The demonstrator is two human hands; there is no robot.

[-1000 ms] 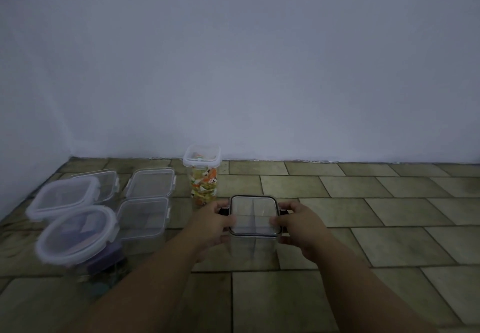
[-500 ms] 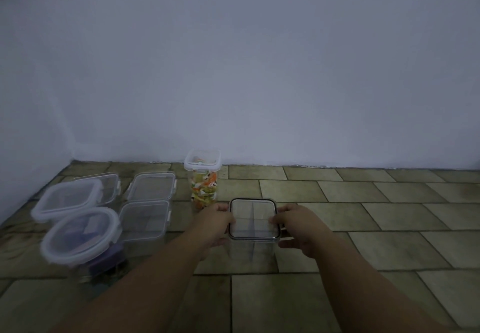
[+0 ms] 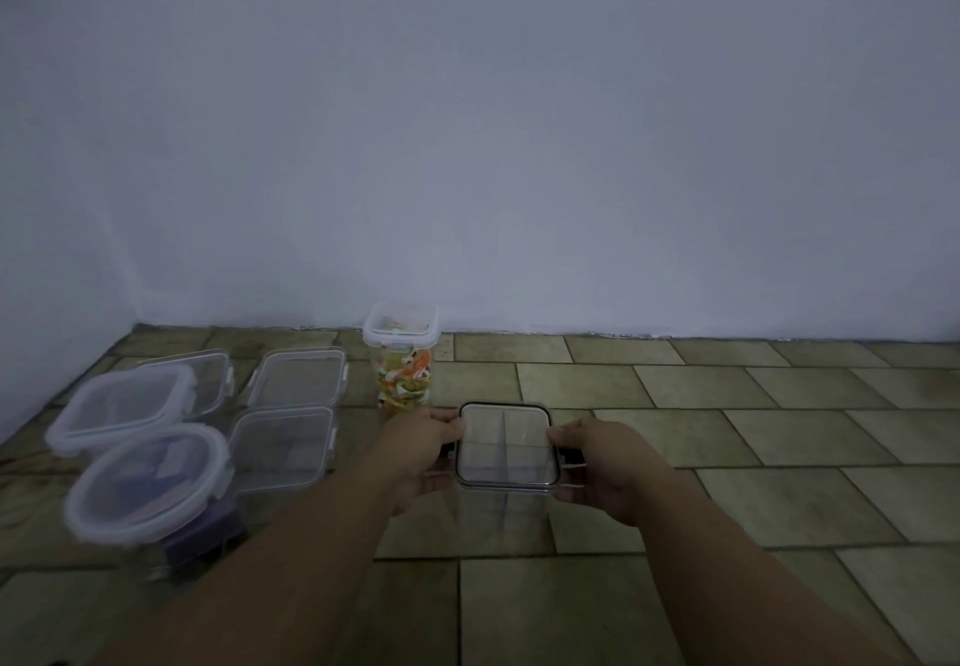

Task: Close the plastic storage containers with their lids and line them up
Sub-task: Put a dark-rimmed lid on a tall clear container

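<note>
Status: clear box (image 3: 501, 509) w/ dark-rimmed lid (image 3: 504, 444) on it stands on the floor (image 3: 727, 499), mid-frame, just in front of the tall jar (image 3: 401, 353). Left hand (image 3: 421, 452) + right hand (image 3: 605, 468) clamp the lid's opposite edges, fingers curled at the side latches. Can't tell if locked. Jar is lidded. Round tub (image 3: 148, 483) + flat tubs (image 3: 283, 444) at left look lidded but bunched, no row. Left to do, prob.: latch, line-up. No legible labels; print inside jar unreadable.
</note>
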